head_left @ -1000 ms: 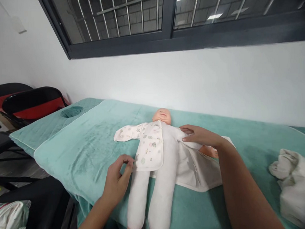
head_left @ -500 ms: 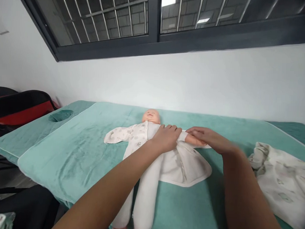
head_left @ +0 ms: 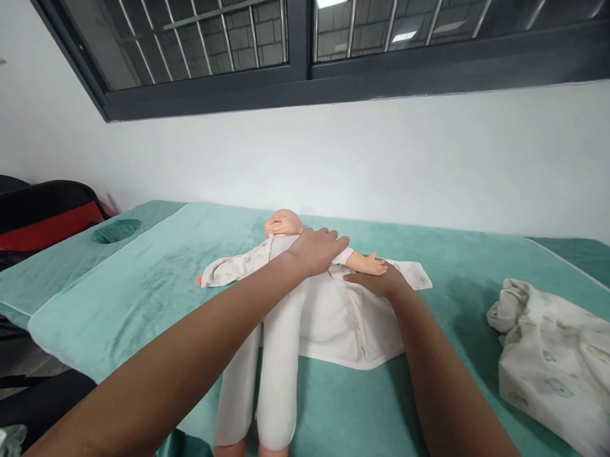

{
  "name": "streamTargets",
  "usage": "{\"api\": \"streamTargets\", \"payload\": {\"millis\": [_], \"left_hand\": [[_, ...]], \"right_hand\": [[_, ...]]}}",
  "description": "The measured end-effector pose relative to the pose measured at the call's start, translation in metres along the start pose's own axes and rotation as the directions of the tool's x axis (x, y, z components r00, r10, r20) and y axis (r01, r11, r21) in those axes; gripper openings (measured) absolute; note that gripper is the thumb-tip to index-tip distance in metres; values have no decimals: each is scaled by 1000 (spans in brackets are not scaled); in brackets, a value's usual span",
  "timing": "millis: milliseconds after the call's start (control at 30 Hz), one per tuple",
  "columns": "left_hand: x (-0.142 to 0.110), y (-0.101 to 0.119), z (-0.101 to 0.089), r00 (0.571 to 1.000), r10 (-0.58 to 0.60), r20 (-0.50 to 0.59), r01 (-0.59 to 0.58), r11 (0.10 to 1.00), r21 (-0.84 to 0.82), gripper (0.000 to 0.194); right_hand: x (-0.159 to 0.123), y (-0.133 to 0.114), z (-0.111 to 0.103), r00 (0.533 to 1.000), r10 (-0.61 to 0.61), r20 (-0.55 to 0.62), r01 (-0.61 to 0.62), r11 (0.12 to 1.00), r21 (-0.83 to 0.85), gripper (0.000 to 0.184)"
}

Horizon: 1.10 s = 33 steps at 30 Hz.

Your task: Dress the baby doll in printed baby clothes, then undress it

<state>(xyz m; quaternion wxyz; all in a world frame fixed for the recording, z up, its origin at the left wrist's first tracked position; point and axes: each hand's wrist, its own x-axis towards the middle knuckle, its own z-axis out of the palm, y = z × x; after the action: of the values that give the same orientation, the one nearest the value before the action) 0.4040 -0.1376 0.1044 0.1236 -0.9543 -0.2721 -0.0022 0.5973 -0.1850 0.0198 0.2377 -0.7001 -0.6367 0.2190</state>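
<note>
A baby doll (head_left: 284,222) lies on its back on the green-covered bed, in white underclothes with a printed white baby jacket (head_left: 356,323) spread open to the right. The sleeve on the left covers that arm; the doll's bare right-side hand (head_left: 372,263) shows. My left hand (head_left: 318,250) is closed over the shoulder and upper arm on that side. Beneath the doll's forearm lies my right hand (head_left: 380,279), thumb stretched out over the jacket; its other fingers are mostly hidden. A flat loose sleeve (head_left: 413,273) lies just beyond it.
A crumpled printed white garment (head_left: 555,370) lies on the right of the bed (head_left: 132,302). The bed has a round hole (head_left: 116,231) at its left end. Black and red chairs (head_left: 40,219) stand left; a wall and barred window are behind.
My right hand has moved left and under the doll's forearm, which is now raised with its hand showing. The doll has shifted slightly left and its head has turned. My left hand stays on its shoulder.
</note>
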Motion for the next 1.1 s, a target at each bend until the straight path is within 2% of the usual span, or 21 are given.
{"api": "streamTargets", "payload": {"millis": [100, 200, 400, 500, 567, 667, 767, 867, 900, 933, 967, 1000, 1033, 1067, 1100], "left_hand": [[-3, 1, -6, 999, -36, 29, 34, 997, 71, 34], [-5, 1, -9, 997, -53, 61, 46, 994, 103, 34], [-2, 0, -7, 982, -143, 121, 128, 984, 123, 37], [3, 4, -2, 970, -202, 133, 189, 976, 106, 36], [7, 9, 4, 965, -229, 124, 220, 972, 87, 35], [11, 20, 17, 962, -255, 95, 254, 967, 22, 35], [14, 27, 30, 955, -292, 57, 296, 952, -79, 41], [13, 23, 35, 936, -352, 23, 349, 919, -185, 46], [12, 19, 34, 929, -370, 0, 356, 895, -268, 44], [9, 15, 32, 919, -393, -29, 351, 850, -394, 41], [5, 9, 29, 902, -427, -56, 329, 766, -553, 35], [1, 4, 27, 878, -474, -66, 284, 628, -725, 28], [-4, -2, 24, 851, -522, -55, 222, 453, -863, 22], [-9, -7, 22, 831, -557, -23, 164, 283, -945, 19], [-14, -12, 20, 820, -572, 15, 129, 160, -979, 22]], "right_hand": [[-3, -4, -6, 996, 76, 39, -74, 995, -69, 33], [-3, -6, -11, 996, 34, 81, -36, 999, 14, 20], [-9, 2, -28, 991, 109, -80, -79, 948, 307, 32], [-14, -1, -37, 989, 102, -108, -17, 801, 598, 35], [-15, -7, -39, 990, 81, -117, 29, 691, 722, 36], [-15, -20, -37, 990, 59, -126, 70, 576, 815, 37], [-16, -38, -31, 985, 32, -171, 143, 412, 900, 36], [-22, -63, -22, 988, -26, -151, 151, 347, 926, 32], [-24, -71, -18, 990, -54, -131, 141, 337, 931, 31], [-26, -80, -14, 990, -84, -110, 132, 328, 936, 29], [-28, -87, -8, 988, -117, -97, 130, 321, 938, 28], [-30, -94, -3, 984, -155, -86, 133, 323, 937, 27], [-31, -100, 3, 977, -196, -80, 144, 339, 930, 27], [-33, -105, 9, 968, -239, -77, 163, 365, 917, 26], [-34, -109, 15, 956, -282, -77, 190, 398, 897, 26]]}}
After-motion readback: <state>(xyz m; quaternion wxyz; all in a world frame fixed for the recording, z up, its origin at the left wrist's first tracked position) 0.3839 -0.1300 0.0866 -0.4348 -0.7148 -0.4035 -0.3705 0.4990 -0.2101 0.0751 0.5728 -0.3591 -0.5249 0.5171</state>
